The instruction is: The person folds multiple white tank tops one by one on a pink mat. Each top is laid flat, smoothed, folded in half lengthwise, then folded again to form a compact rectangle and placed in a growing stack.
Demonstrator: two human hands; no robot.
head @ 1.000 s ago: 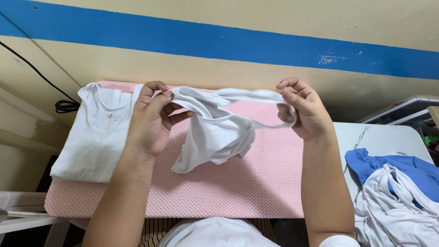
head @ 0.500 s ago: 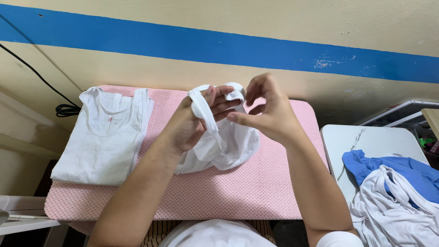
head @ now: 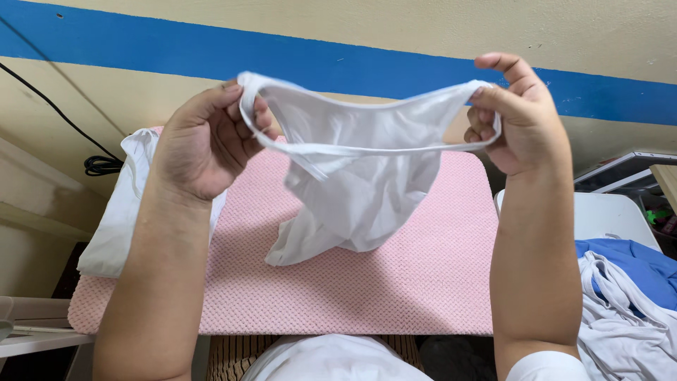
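I hold a thin white cotton garment up in the air above the pink textured mat, stretched between my two hands. My left hand is clenched on one end of its banded edge, thumb and fingers pinching the fabric near the top. My right hand pinches the other end the same way, so the edge runs taut between them and the body of the cloth hangs down crumpled, its lowest part seeming to just reach the mat, though I cannot be sure it touches.

Judging by how things lie, this piece is only opened out, not yet laid flat or folded. One folded white sleeveless undershirt already lies at the left end of the mat, partly hidden behind my left forearm. On the white bench to my right a heap of white garments waits with a blue cloth among them, so most of the pile looks unfolded. Behind it all runs a cream wall with a blue stripe, and a black cable coils at the left.
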